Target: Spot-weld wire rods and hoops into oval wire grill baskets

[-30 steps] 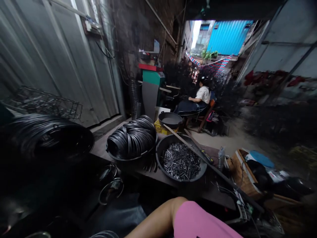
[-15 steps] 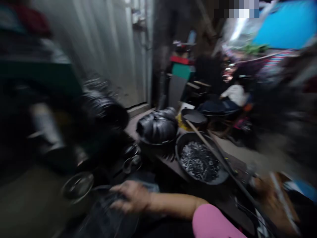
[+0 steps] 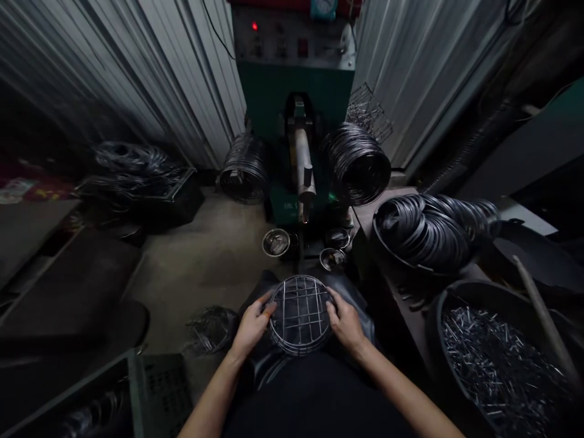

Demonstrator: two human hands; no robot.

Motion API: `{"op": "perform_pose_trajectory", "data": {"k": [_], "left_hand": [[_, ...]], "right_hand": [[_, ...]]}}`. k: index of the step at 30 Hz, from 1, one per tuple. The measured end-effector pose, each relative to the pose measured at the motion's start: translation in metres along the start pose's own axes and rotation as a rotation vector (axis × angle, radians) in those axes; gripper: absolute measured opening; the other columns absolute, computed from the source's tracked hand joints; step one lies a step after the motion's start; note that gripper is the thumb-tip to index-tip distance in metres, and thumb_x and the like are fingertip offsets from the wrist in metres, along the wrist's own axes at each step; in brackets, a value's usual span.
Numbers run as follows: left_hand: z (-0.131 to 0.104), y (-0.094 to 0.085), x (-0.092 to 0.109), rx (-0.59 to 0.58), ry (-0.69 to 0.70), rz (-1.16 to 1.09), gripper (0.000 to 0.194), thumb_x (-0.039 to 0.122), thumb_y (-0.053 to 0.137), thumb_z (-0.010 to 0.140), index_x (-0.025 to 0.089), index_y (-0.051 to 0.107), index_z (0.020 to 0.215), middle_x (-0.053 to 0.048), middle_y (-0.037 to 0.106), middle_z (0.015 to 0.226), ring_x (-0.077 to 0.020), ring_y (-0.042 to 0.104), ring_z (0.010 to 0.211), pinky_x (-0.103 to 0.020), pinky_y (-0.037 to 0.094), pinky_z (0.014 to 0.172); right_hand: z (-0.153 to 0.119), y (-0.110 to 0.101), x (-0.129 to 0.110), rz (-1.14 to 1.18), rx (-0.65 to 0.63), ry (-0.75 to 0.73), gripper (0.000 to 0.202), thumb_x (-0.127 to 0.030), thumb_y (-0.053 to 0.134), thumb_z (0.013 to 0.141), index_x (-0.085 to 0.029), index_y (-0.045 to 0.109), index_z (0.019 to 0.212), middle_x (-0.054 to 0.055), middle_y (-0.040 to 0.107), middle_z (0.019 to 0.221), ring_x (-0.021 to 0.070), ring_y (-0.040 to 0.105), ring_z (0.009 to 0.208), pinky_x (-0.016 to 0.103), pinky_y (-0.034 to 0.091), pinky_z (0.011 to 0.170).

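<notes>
A round wire rack [image 3: 301,313] with crossing bars inside its rim lies level over my lap, apparently one of a small stack. My left hand [image 3: 253,322] grips its left rim, thumb on top. On the opposite side my right hand [image 3: 345,319] closes on the right rim. Straight ahead stands a green welding machine [image 3: 296,79] with a copper-tipped arm [image 3: 305,176] pointing toward me. Wire ring bundles hang on both sides of that arm, the left bundle [image 3: 244,167] and the right bundle [image 3: 358,161].
Small metal bowls, a left one [image 3: 276,242] and a right one [image 3: 332,259], sit below the machine. At right are a heap of wire rings [image 3: 433,231] and a black basin [image 3: 440,340] of short metal rods with a stick. Crates [image 3: 134,389] stand at left.
My view has swung left to face the machine. Earlier, one arm reached out over the dark lap area with its fingers spread; now both hands hold the wire rack.
</notes>
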State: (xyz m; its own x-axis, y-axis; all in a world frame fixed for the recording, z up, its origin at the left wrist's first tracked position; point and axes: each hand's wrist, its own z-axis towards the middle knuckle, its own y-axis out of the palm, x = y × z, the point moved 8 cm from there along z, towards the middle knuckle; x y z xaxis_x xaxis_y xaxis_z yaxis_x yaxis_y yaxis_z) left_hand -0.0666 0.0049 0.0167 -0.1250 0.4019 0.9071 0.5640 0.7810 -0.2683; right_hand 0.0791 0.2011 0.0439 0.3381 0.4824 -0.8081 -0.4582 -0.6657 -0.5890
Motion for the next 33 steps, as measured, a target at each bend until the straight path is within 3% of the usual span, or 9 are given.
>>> {"op": "perform_pose_trajectory", "data": {"k": [2, 4, 11, 18, 24, 28, 33], "left_hand": [[0.002, 0.001, -0.003, -0.004, 0.034, 0.042, 0.055, 0.045, 0.056, 0.072, 0.012, 0.062, 0.116, -0.012, 0.063, 0.123, -0.0278, 0.055, 0.118, -0.040, 0.039, 0.104], [0.004, 0.003, -0.007, -0.009, 0.028, 0.076, 0.056, 0.045, 0.054, 0.073, 0.013, 0.062, 0.117, -0.011, 0.059, 0.128, -0.0277, 0.049, 0.125, -0.041, 0.033, 0.109], [0.004, 0.007, -0.014, -0.020, 0.036, 0.118, 0.053, 0.044, 0.051, 0.076, 0.014, 0.061, 0.118, -0.010, 0.055, 0.131, -0.0267, 0.045, 0.129, -0.041, 0.030, 0.110], [0.001, 0.010, -0.015, -0.048, 0.062, 0.133, 0.056, 0.045, 0.051, 0.078, 0.014, 0.057, 0.124, -0.009, 0.051, 0.135, -0.0254, 0.041, 0.131, -0.039, 0.028, 0.112], [0.002, 0.010, -0.018, -0.117, 0.066, 0.081, 0.068, 0.053, 0.055, 0.074, 0.012, 0.053, 0.129, -0.010, 0.049, 0.137, -0.0268, 0.039, 0.132, -0.040, 0.026, 0.113], [0.002, 0.010, -0.020, -0.172, 0.043, 0.087, 0.076, 0.058, 0.055, 0.073, 0.011, 0.048, 0.133, -0.010, 0.046, 0.139, -0.0265, 0.037, 0.134, -0.038, 0.023, 0.114], [0.007, 0.010, -0.023, -0.198, 0.022, 0.059, 0.078, 0.058, 0.058, 0.070, 0.012, 0.049, 0.132, -0.010, 0.048, 0.139, -0.0276, 0.038, 0.133, -0.039, 0.024, 0.113]], "right_hand": [[0.001, 0.000, 0.000, 0.002, 0.004, -0.012, 0.043, -0.025, 0.045, 0.085, -0.025, 0.056, 0.126, 0.006, 0.065, 0.120, 0.0239, 0.061, 0.110, 0.041, 0.047, 0.097], [0.002, 0.001, 0.002, 0.002, 0.002, -0.016, 0.043, -0.026, 0.045, 0.085, -0.025, 0.056, 0.126, 0.006, 0.065, 0.120, 0.0236, 0.061, 0.110, 0.041, 0.047, 0.097], [0.004, 0.002, 0.007, -0.020, -0.018, -0.018, 0.043, -0.027, 0.045, 0.085, -0.023, 0.057, 0.125, 0.007, 0.063, 0.123, 0.0239, 0.059, 0.113, 0.041, 0.046, 0.099], [0.006, 0.003, 0.020, 0.181, -0.015, 0.040, 0.038, -0.030, 0.050, 0.084, -0.021, 0.063, 0.119, 0.007, 0.065, 0.120, 0.0225, 0.058, 0.114, 0.042, 0.042, 0.102], [0.003, 0.004, 0.022, 0.212, -0.010, 0.007, 0.038, -0.034, 0.050, 0.087, -0.023, 0.061, 0.121, 0.007, 0.065, 0.119, 0.0219, 0.058, 0.114, 0.040, 0.042, 0.102], [-0.003, 0.004, 0.019, 0.083, -0.089, -0.078, 0.048, -0.040, 0.051, 0.087, -0.023, 0.052, 0.131, 0.009, 0.064, 0.115, 0.0223, 0.060, 0.107, 0.039, 0.046, 0.095], [-0.010, 0.006, 0.019, -0.138, -0.191, -0.106, 0.077, -0.050, 0.068, 0.074, -0.027, 0.038, 0.141, 0.010, 0.060, 0.116, 0.0268, 0.060, 0.103, 0.042, 0.047, 0.090]]}}
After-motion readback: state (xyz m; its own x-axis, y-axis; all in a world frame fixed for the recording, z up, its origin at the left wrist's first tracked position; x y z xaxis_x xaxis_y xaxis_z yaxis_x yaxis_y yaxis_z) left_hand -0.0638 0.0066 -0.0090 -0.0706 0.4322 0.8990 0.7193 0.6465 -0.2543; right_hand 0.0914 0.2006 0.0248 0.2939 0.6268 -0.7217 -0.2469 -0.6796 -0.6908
